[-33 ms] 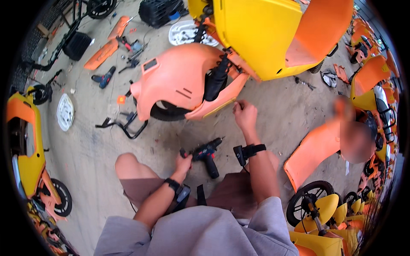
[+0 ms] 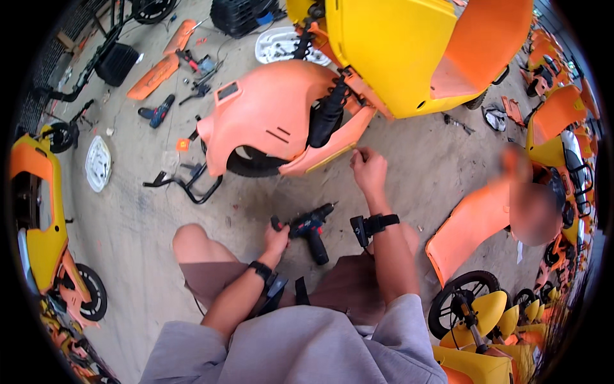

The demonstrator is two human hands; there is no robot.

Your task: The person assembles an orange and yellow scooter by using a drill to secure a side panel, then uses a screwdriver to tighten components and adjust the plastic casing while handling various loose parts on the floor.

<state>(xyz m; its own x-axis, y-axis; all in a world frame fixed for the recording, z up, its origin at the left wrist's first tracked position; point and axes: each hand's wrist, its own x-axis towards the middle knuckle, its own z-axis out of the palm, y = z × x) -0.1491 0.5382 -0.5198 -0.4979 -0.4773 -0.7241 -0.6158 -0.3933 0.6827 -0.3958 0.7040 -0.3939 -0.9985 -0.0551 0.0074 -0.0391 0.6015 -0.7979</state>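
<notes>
My left hand (image 2: 276, 238) is closed at the back end of a black cordless drill (image 2: 311, 232) with red and blue details. Its bit points away and to the right. A dark end with a red mark sticks up from that fist. My right hand (image 2: 369, 171) is raised with its fingers pinched together by the lower edge of a salmon-orange scooter fairing (image 2: 256, 118). Anything between those fingers is too small to make out. A yellow strip along the fairing's edge ends near the fingertips. Part of a black wheel (image 2: 252, 165) shows under the fairing.
The yellow scooter body (image 2: 390, 57) stands ahead. On the floor lie another drill (image 2: 157, 112), a black bent-tube stand (image 2: 187, 187), white trays (image 2: 98, 164) and orange panels (image 2: 153, 77). At right, a person (image 2: 536, 211) is beside a large orange panel (image 2: 467, 227). Scooters line both sides.
The view shifts very slightly. Both hands keep the same hold and place relative to the drill and the fairing.
</notes>
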